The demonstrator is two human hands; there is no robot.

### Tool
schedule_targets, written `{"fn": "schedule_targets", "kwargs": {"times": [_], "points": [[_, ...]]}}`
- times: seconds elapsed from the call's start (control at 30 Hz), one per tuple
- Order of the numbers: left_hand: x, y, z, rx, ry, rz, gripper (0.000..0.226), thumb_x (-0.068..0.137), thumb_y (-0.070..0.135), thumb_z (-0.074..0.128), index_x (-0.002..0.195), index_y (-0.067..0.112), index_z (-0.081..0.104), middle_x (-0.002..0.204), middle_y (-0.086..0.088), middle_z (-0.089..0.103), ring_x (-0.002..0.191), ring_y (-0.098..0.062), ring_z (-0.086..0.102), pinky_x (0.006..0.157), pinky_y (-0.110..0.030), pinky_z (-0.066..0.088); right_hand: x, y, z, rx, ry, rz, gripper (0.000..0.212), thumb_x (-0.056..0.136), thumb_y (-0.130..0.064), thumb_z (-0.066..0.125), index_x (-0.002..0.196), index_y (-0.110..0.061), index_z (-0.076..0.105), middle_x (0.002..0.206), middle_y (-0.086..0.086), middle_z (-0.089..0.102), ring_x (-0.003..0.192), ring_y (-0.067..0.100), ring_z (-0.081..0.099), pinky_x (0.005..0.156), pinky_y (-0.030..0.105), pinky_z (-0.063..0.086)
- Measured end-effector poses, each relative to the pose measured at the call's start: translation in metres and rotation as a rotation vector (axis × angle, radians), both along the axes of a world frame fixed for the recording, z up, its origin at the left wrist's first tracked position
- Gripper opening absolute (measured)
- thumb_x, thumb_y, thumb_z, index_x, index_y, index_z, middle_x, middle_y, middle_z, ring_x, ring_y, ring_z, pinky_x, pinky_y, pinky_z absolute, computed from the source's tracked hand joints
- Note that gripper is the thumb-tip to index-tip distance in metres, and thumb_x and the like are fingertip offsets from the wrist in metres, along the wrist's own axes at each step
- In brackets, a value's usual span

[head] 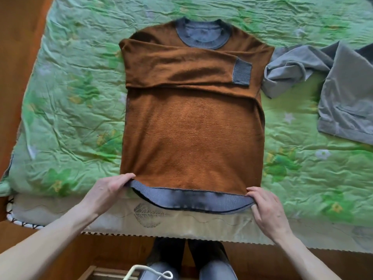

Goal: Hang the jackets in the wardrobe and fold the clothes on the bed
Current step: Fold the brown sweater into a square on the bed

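A fuzzy brown sweater (191,128) lies flat on the bed (76,98) — sleeves folded across its chest, ribbed grey collar at the far end. The left hand (107,188) and right hand (266,209) each pinch a corner of the ribbed grey hem, fingers curled round it. A smooth grey garment (333,93) lies crumpled to the right on the wrinkled green quilt.

A home bedroom: a bed (66,213) under a green floral bedspread (70,102), wooden floor (18,37) beside.
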State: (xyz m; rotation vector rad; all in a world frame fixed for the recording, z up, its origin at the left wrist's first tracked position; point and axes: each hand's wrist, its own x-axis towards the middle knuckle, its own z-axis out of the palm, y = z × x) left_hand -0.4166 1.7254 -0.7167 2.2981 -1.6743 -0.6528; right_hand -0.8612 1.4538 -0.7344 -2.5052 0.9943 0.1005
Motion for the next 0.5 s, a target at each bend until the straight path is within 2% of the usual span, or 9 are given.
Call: {"fn": "schedule_targets", "kwargs": {"times": [0.07, 0.13, 0.17, 0.23, 0.3, 0.37, 0.43, 0.5], "points": [[0.006, -0.009, 0.010, -0.063, 0.038, 0.027, 0.048, 0.069, -0.009, 0.090, 0.112, 0.007, 0.074, 0.090, -0.001, 0.079, 0.071, -0.015, 0.075, 0.066, -0.020, 0.049, 0.018, -0.010, 0.008, 0.139, -0.079, -0.233, 0.028, 0.087, -0.025, 0.045, 0.097, -0.015, 0.069, 0.097, 0.002, 0.070, 0.092, 0.024, 0.066, 0.085, 0.029, 0.046], [0.013, -0.016, 0.018, -0.114, 0.054, 0.029, 0.039, 0.075, -0.007, 0.087, 0.107, 0.010, 0.072, 0.077, 0.001, 0.075, 0.058, -0.009, 0.067, 0.060, -0.020, 0.045, 0.031, -0.024, 0.015, 0.249, -0.154, -0.434, 0.013, 0.091, -0.017, 0.055, 0.093, -0.021, 0.067, 0.086, -0.001, 0.070, 0.081, 0.022, 0.065, 0.074, 0.021, 0.045], [0.018, -0.017, 0.019, -0.135, 0.053, 0.043, 0.035, 0.079, -0.007, 0.084, 0.106, 0.011, 0.071, 0.073, 0.002, 0.073, 0.054, -0.008, 0.065, 0.057, -0.020, 0.045, 0.037, -0.032, 0.018, 0.277, -0.189, -0.513, 0.015, 0.094, -0.010, 0.060, 0.093, -0.022, 0.069, 0.085, -0.002, 0.072, 0.080, 0.021, 0.068, 0.072, 0.024, 0.048], [0.027, -0.021, 0.021, -0.132, 0.090, 0.160, 0.030, 0.084, -0.007, 0.080, 0.105, 0.012, 0.071, 0.072, 0.002, 0.073, 0.054, -0.006, 0.065, 0.053, -0.021, 0.049, 0.045, -0.048, 0.023, 0.323, -0.257, -0.623, 0.019, 0.095, -0.005, 0.066, 0.091, -0.023, 0.071, 0.082, -0.006, 0.075, 0.078, 0.017, 0.070, 0.073, 0.034, 0.052], [0.034, -0.030, 0.024, -0.132, 0.145, 0.357, 0.020, 0.089, -0.001, 0.076, 0.103, 0.013, 0.074, 0.070, 0.003, 0.072, 0.056, -0.003, 0.066, 0.051, -0.024, 0.052, 0.056, -0.066, 0.026, 0.374, -0.376, -0.718, 0.020, 0.097, -0.007, 0.068, 0.085, -0.024, 0.069, 0.075, -0.013, 0.073, 0.071, 0.004, 0.066, 0.069, 0.024, 0.051], [0.038, -0.045, 0.026, -0.177, 0.147, 0.518, 0.010, 0.090, 0.006, 0.077, 0.097, 0.014, 0.077, 0.070, 0.005, 0.072, 0.064, 0.000, 0.066, 0.053, -0.017, 0.047, 0.068, -0.085, 0.027, 0.384, -0.477, -0.779, 0.024, 0.098, -0.008, 0.068, 0.082, -0.026, 0.067, 0.072, -0.017, 0.069, 0.066, -0.004, 0.059, 0.064, 0.012, 0.044], [0.045, -0.066, 0.024, -0.221, 0.215, 0.648, 0.006, 0.091, 0.013, 0.078, 0.094, 0.018, 0.079, 0.077, 0.006, 0.076, 0.070, 0.000, 0.067, 0.061, -0.019, 0.050, 0.085, -0.103, 0.030, 0.379, -0.514, -0.780, 0.019, 0.098, -0.011, 0.068, 0.085, -0.024, 0.068, 0.072, -0.010, 0.068, 0.063, -0.005, 0.057, 0.061, 0.010, 0.042], [0.056, -0.092, 0.017, -0.256, 0.301, 0.761, 0.008, 0.093, 0.016, 0.077, 0.093, 0.024, 0.077, 0.081, 0.007, 0.076, 0.072, -0.001, 0.066, 0.067, -0.022, 0.051, 0.103, -0.120, 0.029, 0.365, -0.524, -0.773, 0.008, 0.099, -0.012, 0.068, 0.091, -0.012, 0.069, 0.077, 0.004, 0.066, 0.062, -0.004, 0.055, 0.060, 0.011, 0.041]]}}
